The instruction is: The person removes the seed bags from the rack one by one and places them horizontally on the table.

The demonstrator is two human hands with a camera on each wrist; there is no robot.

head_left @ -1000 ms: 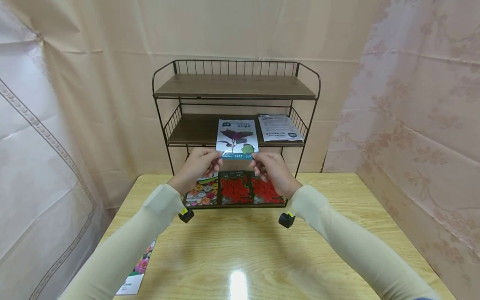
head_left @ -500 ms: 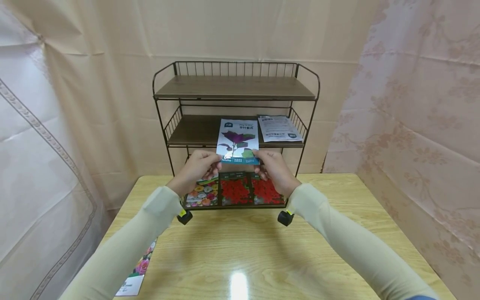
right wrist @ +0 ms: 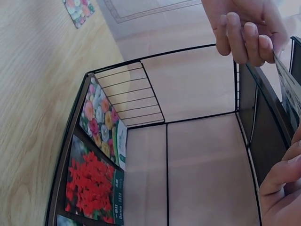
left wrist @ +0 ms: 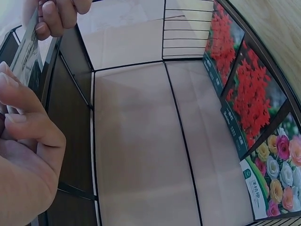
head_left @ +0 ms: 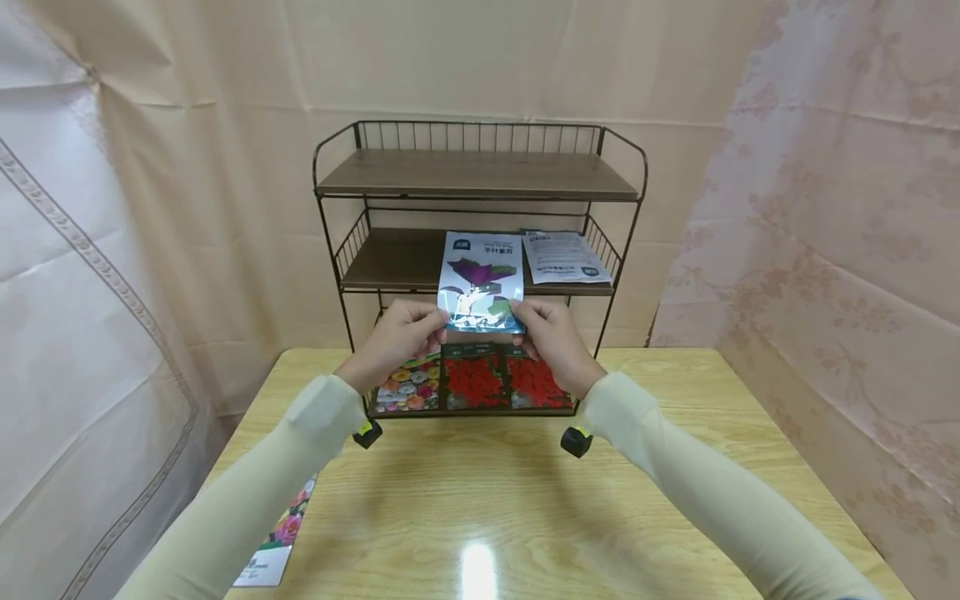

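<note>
A seed packet (head_left: 481, 282) with a purple plant picture is held upright in front of the middle shelf of a black wire rack (head_left: 478, 179). My left hand (head_left: 408, 330) pinches its lower left corner and my right hand (head_left: 542, 329) pinches its lower right corner. In the left wrist view the packet's edge (left wrist: 27, 55) shows between my left hand (left wrist: 21, 136) and the right hand's fingers (left wrist: 56, 14). The right wrist view shows the packet's edge (right wrist: 290, 92) by my right hand (right wrist: 282, 176).
A white printed packet (head_left: 562, 256) lies on the middle shelf at right. Two red-flower packets (head_left: 474, 380) and a mixed-flower packet (head_left: 407, 387) lie on the bottom shelf. Another flower packet (head_left: 273, 546) lies near the wooden table's (head_left: 480, 517) left edge. Curtains hang all round.
Both hands have lifted the purple-plant packet slightly and stood it more upright in front of the middle shelf. The grip on its lower corners is unchanged.
</note>
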